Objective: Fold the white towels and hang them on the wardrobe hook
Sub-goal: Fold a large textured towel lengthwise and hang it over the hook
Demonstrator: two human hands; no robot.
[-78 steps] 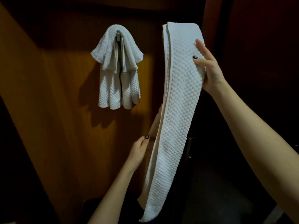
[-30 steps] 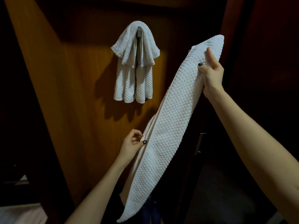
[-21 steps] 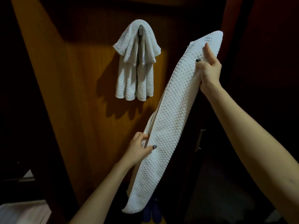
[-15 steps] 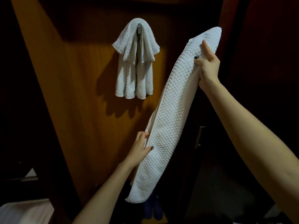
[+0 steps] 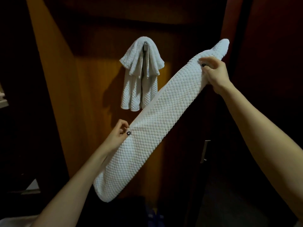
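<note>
Wood comes first on the left: an orange-brown wooden wardrobe panel (image 5: 82, 95), lit warmly in the middle and dark towards its edges. From seven o'clock a bare forearm reaches up to the left hand (image 5: 120, 133), whose thumb, with a dark-painted nail, and curled fingers pinch the lower left edge of a long white waffle-textured towel (image 5: 164, 122). At twelve o'clock from that hand, a second white waffle-textured towel (image 5: 141, 76) hangs folded and bunched over a small metal hook (image 5: 145, 46) on the panel, its ends drooping straight down. The long towel, folded lengthwise into a narrow strip, is held in the air in front of the panel, slanting from its rounded lower end at seven o'clock to its upper end at one o'clock. Near that upper end the right hand (image 5: 214, 71) grips the strip with curled fingers, the towel's tip sticking out past it. At four o'clock from the towel's middle, a slim metal handle (image 5: 205, 151) stands upright on a dark door (image 5: 262, 112).
</note>
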